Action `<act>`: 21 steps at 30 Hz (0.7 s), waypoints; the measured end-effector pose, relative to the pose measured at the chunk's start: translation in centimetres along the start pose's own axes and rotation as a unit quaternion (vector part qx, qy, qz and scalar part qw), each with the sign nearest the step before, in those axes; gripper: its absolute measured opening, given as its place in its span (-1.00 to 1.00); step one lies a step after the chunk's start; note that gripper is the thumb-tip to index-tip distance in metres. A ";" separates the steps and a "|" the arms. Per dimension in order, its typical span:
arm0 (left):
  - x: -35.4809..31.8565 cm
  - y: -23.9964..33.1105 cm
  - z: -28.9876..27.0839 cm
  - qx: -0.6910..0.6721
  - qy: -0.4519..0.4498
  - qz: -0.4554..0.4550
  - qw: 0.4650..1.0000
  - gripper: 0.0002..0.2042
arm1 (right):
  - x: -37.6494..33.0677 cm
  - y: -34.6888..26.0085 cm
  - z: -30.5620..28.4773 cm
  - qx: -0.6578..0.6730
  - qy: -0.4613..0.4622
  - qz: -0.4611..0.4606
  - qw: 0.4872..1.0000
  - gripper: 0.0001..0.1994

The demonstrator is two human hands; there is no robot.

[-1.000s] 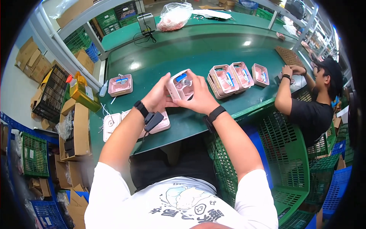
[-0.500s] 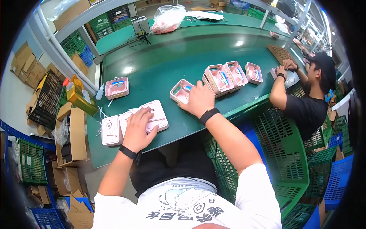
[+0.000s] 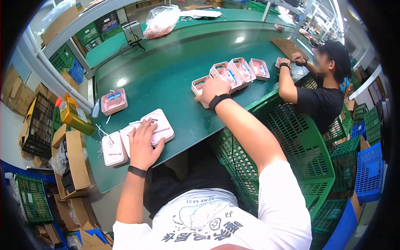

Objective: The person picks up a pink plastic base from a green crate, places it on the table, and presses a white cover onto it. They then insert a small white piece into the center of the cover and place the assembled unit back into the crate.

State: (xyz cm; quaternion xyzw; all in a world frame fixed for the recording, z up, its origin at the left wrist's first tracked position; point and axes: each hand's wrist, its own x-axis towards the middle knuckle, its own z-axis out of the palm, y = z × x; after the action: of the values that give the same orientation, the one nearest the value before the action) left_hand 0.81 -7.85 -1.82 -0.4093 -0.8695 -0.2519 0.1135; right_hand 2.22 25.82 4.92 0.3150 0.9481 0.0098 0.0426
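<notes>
My right hand [image 3: 215, 91] is closed on the near wall of an open pink plastic housing [image 3: 198, 86], largely hidden under the fingers. Alongside it, to the right, stand more pink housings [image 3: 242, 69] with blue-and-white parts and wires inside. My left hand [image 3: 143, 145] lies with fingers spread over pale pink flat covers; one cover [image 3: 162, 132] shows beyond its fingertips, and another cover [image 3: 113, 152] with a round recess lies to its left. Farther back on the left sits a single pink housing [image 3: 113, 102] with a blue part inside.
A small clear bottle [image 3: 96, 109] and a yellow container with a red cap [image 3: 78, 120] stand at the table's left edge. Green crates [image 3: 298, 141] adjoin the front right edge. A co-worker [image 3: 323, 87] works at the right, near a brown tray [image 3: 289, 48]. A plastic bag [image 3: 161, 21] lies behind.
My right hand has shifted the pink housing right, up against the others in the row. My left hand stays on the covers. The whole view has turned slightly.
</notes>
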 end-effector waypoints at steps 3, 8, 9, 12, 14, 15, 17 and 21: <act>-0.4 -0.1 0.0 -0.005 -0.003 -0.005 1.000 -0.49 | 3.3 0.8 0.4 -0.037 0.003 0.025 0.999 -0.37; -0.6 0.1 -0.5 -0.007 -0.010 -0.001 1.000 -0.47 | 7.8 5.4 0.9 -0.051 -0.037 0.106 0.992 -0.28; -1.0 0.0 -0.7 -0.008 -0.013 -0.006 1.000 -0.47 | 8.2 6.0 0.9 -0.043 -0.044 0.137 0.989 -0.25; -0.9 -0.7 0.1 -0.013 -0.008 0.008 1.000 -0.46 | 8.2 9.0 1.3 -0.068 0.059 0.113 0.990 -0.24; -0.6 -1.0 0.2 -0.011 -0.005 0.010 1.000 -0.45 | 8.5 9.6 1.9 -0.067 0.110 0.091 0.987 -0.29; -0.4 -0.9 0.2 -0.013 -0.011 0.020 1.000 -0.42 | 8.3 9.2 1.3 -0.099 0.070 0.067 0.990 -0.43; -0.7 -0.7 0.4 -0.015 -0.021 0.035 0.999 -0.36 | 5.8 5.3 -1.0 -0.099 0.059 -0.017 0.993 -0.61; -2.2 2.6 -0.9 -0.007 0.033 0.040 0.999 -0.37 | -4.3 -2.7 0.0 0.234 0.078 -0.404 0.881 -0.68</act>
State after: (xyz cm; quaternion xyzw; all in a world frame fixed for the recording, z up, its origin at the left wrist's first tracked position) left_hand 4.22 -8.39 -1.02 -0.4358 -0.8465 -0.2671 0.1489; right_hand 4.01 21.10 5.13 -0.0964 0.9679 -0.2063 -0.1063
